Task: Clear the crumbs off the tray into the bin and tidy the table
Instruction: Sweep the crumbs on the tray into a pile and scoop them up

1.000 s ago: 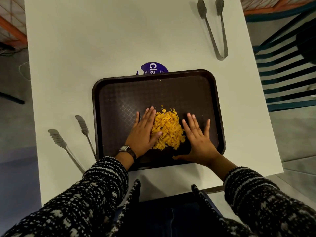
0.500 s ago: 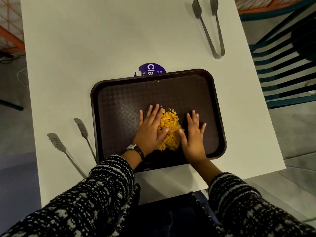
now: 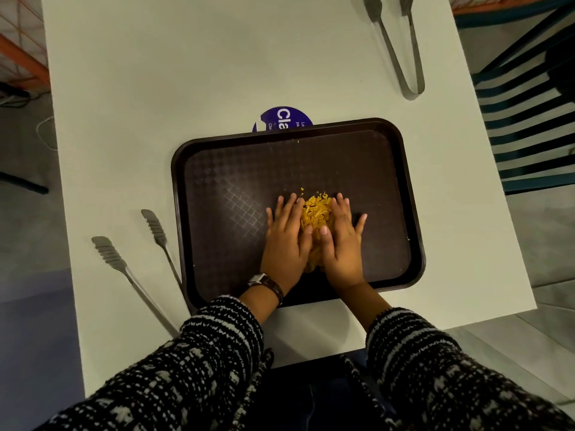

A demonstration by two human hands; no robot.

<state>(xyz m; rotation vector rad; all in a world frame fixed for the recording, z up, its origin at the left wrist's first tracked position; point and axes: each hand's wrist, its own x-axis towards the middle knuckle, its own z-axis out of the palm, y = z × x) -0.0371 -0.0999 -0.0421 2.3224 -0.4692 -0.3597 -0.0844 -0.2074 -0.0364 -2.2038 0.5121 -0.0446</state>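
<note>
Right now your left hand (image 3: 287, 244) and your right hand (image 3: 340, 244) sit side by side on the dark brown tray (image 3: 217, 231), palms turned inward, cupped against either side of a heap of orange-yellow crumbs (image 3: 315, 213). Your fingers are stretched out and loosely spread, not curled into fists, and your thumbs nearly meet over the near part of the heap, so the crumbs are squeezed between both hands rather than lifted; nothing shows them clear of the tray floor. A few loose flecks lie just beyond your fingertips, and one tiny fleck sits near the tray's right rim. The heap lies right of the tray's middle, toward its near edge

Your tray rests flat on the white tabletop (image 3: 155, 88), close to the near edge and a little right of centre. Its far rim covers part of a round purple sticker (image 3: 284, 119) with white lettering, only partly readable. One pair of metal tongs (image 3: 130, 275) lies near the tabletop's left edge, just beside the tray's left rim, its arms spread and its near end hidden under your left sleeve (image 3: 199, 353). A second pair of metal tongs (image 3: 401, 51) lies near the far right corner, well apart from the tray. You wear a wristwatch (image 3: 264, 283) on your left wrist
</note>
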